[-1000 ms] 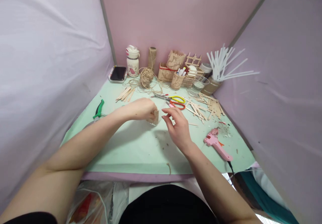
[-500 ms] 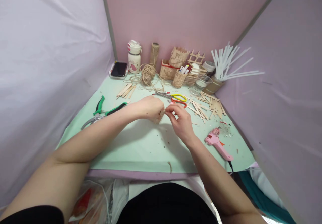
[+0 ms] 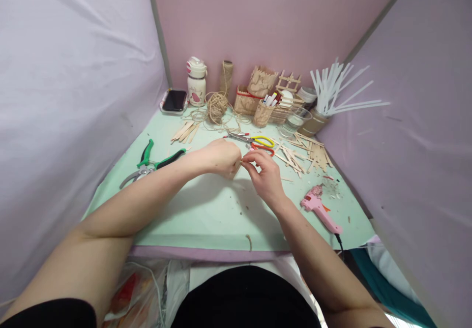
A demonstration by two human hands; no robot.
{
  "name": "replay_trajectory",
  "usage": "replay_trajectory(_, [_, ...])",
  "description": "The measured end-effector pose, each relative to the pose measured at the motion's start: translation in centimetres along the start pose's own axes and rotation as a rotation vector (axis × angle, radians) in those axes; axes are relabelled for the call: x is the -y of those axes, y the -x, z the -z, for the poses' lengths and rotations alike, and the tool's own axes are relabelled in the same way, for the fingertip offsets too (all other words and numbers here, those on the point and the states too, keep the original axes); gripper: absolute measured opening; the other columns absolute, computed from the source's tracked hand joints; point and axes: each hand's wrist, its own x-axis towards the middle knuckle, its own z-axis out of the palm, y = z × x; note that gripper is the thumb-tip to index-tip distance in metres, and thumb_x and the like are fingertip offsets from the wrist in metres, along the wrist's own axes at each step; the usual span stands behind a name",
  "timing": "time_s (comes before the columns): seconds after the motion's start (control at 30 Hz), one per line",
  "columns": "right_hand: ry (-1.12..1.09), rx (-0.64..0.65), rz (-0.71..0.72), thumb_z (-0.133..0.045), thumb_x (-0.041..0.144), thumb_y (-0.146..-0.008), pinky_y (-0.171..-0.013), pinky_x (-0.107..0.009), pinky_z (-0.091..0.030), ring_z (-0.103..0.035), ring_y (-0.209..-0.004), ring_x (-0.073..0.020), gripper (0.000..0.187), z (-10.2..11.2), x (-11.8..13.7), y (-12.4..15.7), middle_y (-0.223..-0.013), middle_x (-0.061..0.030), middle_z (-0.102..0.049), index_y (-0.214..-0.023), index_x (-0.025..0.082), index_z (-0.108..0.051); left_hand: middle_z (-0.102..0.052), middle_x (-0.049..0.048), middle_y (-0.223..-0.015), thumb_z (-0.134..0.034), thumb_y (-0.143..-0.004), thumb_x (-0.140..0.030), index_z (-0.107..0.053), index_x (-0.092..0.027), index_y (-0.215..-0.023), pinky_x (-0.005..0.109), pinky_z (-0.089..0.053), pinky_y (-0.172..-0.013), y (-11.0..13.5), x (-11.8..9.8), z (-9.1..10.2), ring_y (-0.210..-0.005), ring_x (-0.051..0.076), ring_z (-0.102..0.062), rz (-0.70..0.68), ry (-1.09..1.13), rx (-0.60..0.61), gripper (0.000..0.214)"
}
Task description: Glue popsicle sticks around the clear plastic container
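My left hand (image 3: 224, 158) is closed, its back turned up, over the middle of the table. Below its fingers shows the edge of a small light-wood piece (image 3: 233, 174), mostly hidden by the hand. My right hand (image 3: 264, 173) pinches thumb and forefinger together right beside the left knuckles. A tiny pale tip is at that pinch, too small to name. Just beyond the hands lie scissors (image 3: 262, 141) with yellow and red handles. Green-handled pruning shears (image 3: 145, 171) lie to the left, partly behind my left forearm.
A pink glue gun (image 3: 320, 210) lies at right. Craft sticks (image 3: 291, 157) are scattered behind it, with more sticks (image 3: 185, 131) at left. Along the back stand a bottle (image 3: 196, 89), a twine ball (image 3: 217, 106), a pen holder (image 3: 262, 115), a clear cup (image 3: 293, 123) and white glue sticks (image 3: 332, 92).
The hands hold nearly the same pose, fingers still together. The left hand has turned very slightly, and less of the wooden piece shows. The whole view has shifted a little.
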Motion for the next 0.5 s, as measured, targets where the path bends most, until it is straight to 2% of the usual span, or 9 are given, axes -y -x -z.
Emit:
replay_trajectory(0.17, [-0.009,0.002,-0.01,-0.058,0.024,-0.089,-0.084,-0.037,-0.049,-0.063,-0.09,-0.0209,0.009,0.02,0.06,0.08,-0.093,-0.0059,-0.067,-0.085,0.023,-0.066,-0.062,0.0043,-0.055,-0.058,-0.067,-0.021,-0.06,-0.018,-0.056,0.03,-0.03,-0.056,0.11,-0.02,0.28,-0.052,0.017,-0.053,-0.01,-0.008,0.017,0.012])
replay_trajectory(0.23, [-0.013,0.007,-0.04,-0.059,0.025,-0.089,-0.082,-0.037,-0.05,-0.063,-0.09,-0.0209,0.01,0.08,0.12,0.15,-0.097,-0.0059,-0.069,-0.095,0.024,-0.067,-0.063,0.0043,-0.056,-0.058,-0.065,-0.02,-0.06,-0.018,-0.055,0.03,-0.029,-0.055,0.18,0.15,0.33,-0.051,0.016,-0.051,-0.019,0.007,0.032,0.011])
replay_trajectory(0.33, [-0.005,0.016,-0.069,-0.06,0.024,-0.088,-0.079,-0.036,-0.049,-0.063,-0.086,-0.0198,0.021,0.25,0.11,0.25,-0.101,-0.0051,-0.069,-0.109,0.025,-0.064,-0.064,0.0049,-0.056,-0.058,-0.063,-0.02,-0.059,-0.018,-0.053,0.029,-0.031,-0.055,0.29,0.46,0.3,-0.051,0.015,-0.05,-0.025,0.015,0.041,0.01])
replay_trajectory(0.4, [0.008,0.022,-0.059,-0.061,0.022,-0.087,-0.076,-0.034,-0.049,-0.062,-0.086,-0.0191,0.02,0.44,0.05,0.33,-0.102,-0.0056,-0.067,-0.107,0.023,-0.063,-0.065,0.0049,-0.057,-0.058,-0.063,-0.019,-0.061,-0.017,-0.055,0.029,-0.036,-0.062,0.37,0.6,0.22,-0.054,0.016,-0.052,-0.044,-0.01,0.024,0.009])
replay_trajectory(0.5, [0.043,0.025,-0.062,-0.061,0.019,-0.086,-0.072,-0.032,-0.048,-0.06,-0.083,-0.0176,0.014,0.73,-0.06,0.61,-0.105,-0.0073,-0.062,-0.099,0.022,-0.062,-0.067,0.0035,-0.059,-0.057,-0.064,-0.019,-0.061,-0.017,-0.057,0.034,-0.038,-0.087,0.45,0.67,0.01,-0.059,0.016,-0.054,-0.066,-0.04,-0.023,0.009])
